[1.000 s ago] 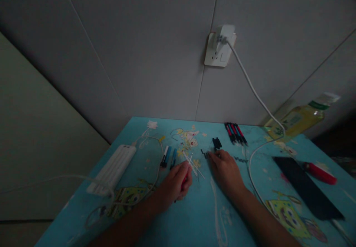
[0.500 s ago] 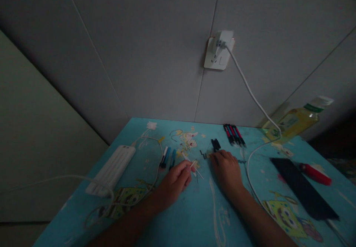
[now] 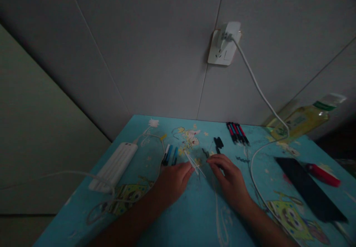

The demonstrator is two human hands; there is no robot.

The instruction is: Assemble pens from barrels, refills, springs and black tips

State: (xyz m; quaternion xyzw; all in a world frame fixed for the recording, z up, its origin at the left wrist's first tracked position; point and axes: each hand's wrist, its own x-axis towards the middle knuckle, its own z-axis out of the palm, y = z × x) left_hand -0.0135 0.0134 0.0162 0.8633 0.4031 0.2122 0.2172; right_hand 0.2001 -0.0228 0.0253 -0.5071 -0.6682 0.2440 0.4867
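On the table, my left hand (image 3: 174, 180) is closed, its fingertips pinched at the lower end of a thin white stick that looks like a pen refill. Several more such white sticks (image 3: 191, 160) lie crossed beside those fingers. My right hand (image 3: 228, 178) rests with curled fingers, their tips low over the table; whatever they pinch is too small to make out. Small dark pieces (image 3: 205, 152) lie just beyond its fingertips, with black pen caps (image 3: 218, 142) behind. Blue pen barrels (image 3: 175, 155) and a white one (image 3: 166, 152) lie past my left hand.
Several assembled red, blue and black pens (image 3: 237, 132) lie at the back edge. A white power strip (image 3: 114, 167) with cords is on the left. At right are a dark flat panel (image 3: 308, 187), a red object (image 3: 324, 175), a tilted oil bottle (image 3: 304, 119) and a white cable (image 3: 253, 165).
My left hand has lowered its white stick toward the others and turned palm down. My right hand has drawn slightly back from the black caps, uncovering more of them. The view has shifted slightly.
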